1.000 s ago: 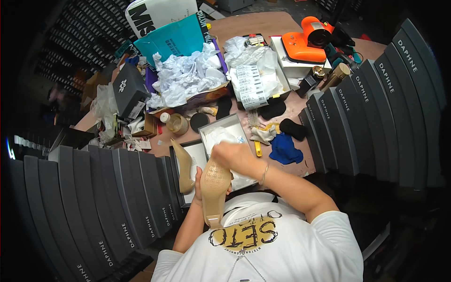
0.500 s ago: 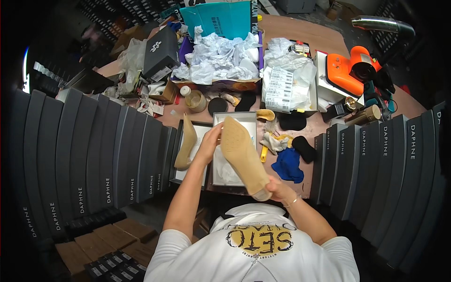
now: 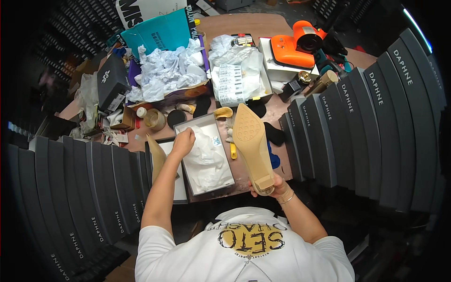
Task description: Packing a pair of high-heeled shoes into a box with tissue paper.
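My right hand (image 3: 278, 188) grips a beige heeled shoe (image 3: 255, 150) by its heel end. The shoe's toe points away from me and its sole, with round marks near the toe, faces the camera. My left hand (image 3: 184, 142) is closed at the left rim of an uncovered shoebox (image 3: 232, 184); its fingertips are hidden, so what they pinch cannot be seen. White tissue paper (image 3: 206, 162) lies inside that box. Left of it, partly behind my left forearm, a second beige shoe (image 3: 157, 157) rests in another dark-edged tray or box part.
Rows of dark grey shoeboxes stand at my left (image 3: 80, 188) and right (image 3: 359, 127). Farther back are a bin of crumpled paper (image 3: 169, 70), a paper-lined box with a label sheet (image 3: 230, 84), an orange machine (image 3: 293, 51) and a jar (image 3: 153, 118). A blue cloth (image 3: 274, 157) lies behind the shoe.
My left hand has let go of the shoe's toe and come to the box rim. The shoe, in my right hand, has turned sole toward the camera, right of the box. The view has swung.
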Motion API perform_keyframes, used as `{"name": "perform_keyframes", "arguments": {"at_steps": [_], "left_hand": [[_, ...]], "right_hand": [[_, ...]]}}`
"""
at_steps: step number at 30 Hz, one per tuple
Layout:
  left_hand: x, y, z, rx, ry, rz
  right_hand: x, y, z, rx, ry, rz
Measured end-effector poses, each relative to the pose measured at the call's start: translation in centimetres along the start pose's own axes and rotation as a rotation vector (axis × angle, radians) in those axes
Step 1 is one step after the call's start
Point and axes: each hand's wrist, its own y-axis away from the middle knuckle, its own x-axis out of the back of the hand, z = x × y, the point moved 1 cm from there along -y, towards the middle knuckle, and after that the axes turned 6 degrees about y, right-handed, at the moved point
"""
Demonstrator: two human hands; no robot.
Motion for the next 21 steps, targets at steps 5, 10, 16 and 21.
{"name": "perform_keyframes", "arguments": {"at_steps": [5, 10, 16, 21], "left_hand": [[0.0, 0.4, -1.6, -0.294, -0.001, 0.011], [-2.3, -2.5, -0.3, -0.168, -0.170, -0.099], [-3.2, -4.0, -2.8, -0.132, -0.306, -0.061], [4.1, 1.9, 0.6, -0.365, 0.165, 0.372]], "right_hand": [[-3.1, -1.0, 1.2, -0.026, 0.180, 0.048], [-4.6, 0.6, 2.5, -0.070, 0.298, 0.196], [-5.0, 2.8, 3.2, -0.042, 0.190, 0.211], [-3.8, 2.3, 3.9, 0.098, -0.099, 0.080]]}}
